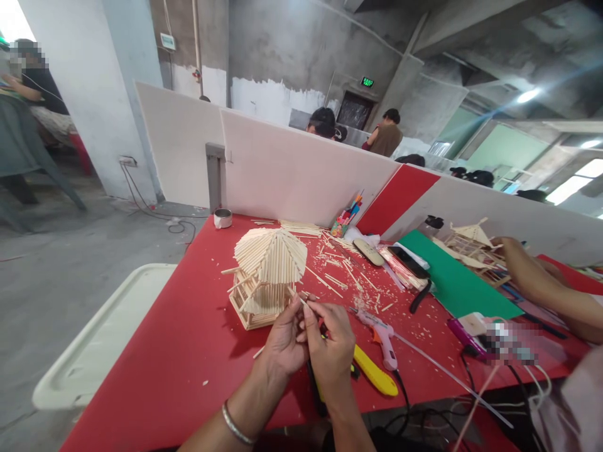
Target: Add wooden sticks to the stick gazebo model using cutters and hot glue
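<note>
My left hand (286, 339) and my right hand (331, 336) meet in front of a small wooden-stick pavilion model (271, 263), fingertips pinched together. Between them is a short thin wooden stick (304, 301), its lower part hidden by the fingers. The model has a pointed roof of closely laid sticks and a railed base; it stands upright on the red tabletop (155, 351), just beyond my fingers. A yellow-handled tool (375, 371) lies partly under my right hand. To the right rests a pink hot glue gun (379, 333) with a long glue stick at its back.
Loose sticks (301, 227) and scattered offcuts (365, 285) lie behind the model. A pen cup (340, 225), a tape roll (223, 218), a phone (409, 260) and a green board (455, 276) are farther back. A co-worker's arm (541, 285) reaches toward another stick model (473, 242) at right.
</note>
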A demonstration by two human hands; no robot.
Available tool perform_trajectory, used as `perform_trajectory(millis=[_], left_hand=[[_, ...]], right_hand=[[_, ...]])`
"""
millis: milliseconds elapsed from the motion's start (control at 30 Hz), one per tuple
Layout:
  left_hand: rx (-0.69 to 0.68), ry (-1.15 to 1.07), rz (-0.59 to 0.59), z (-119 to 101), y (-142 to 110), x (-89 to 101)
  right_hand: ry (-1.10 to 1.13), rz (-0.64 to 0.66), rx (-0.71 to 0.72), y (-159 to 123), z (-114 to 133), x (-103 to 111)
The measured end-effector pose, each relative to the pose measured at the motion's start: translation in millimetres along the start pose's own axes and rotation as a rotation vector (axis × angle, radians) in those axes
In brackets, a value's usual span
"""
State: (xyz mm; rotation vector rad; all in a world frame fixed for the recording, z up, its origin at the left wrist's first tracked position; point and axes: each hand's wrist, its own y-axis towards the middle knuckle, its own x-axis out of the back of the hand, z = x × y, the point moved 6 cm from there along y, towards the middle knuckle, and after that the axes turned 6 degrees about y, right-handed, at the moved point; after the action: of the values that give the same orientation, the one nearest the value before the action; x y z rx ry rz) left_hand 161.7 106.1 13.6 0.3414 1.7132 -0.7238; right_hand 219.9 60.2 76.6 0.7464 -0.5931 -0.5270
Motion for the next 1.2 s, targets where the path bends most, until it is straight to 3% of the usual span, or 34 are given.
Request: perform_trajectory(millis=[1200], left_hand=[[-0.003,0.064,-0.047,-0.7,-2.9,3.1]], right_hand=[[0.013,-0.006,-0.004,-2.0,0.0,-1.8]])
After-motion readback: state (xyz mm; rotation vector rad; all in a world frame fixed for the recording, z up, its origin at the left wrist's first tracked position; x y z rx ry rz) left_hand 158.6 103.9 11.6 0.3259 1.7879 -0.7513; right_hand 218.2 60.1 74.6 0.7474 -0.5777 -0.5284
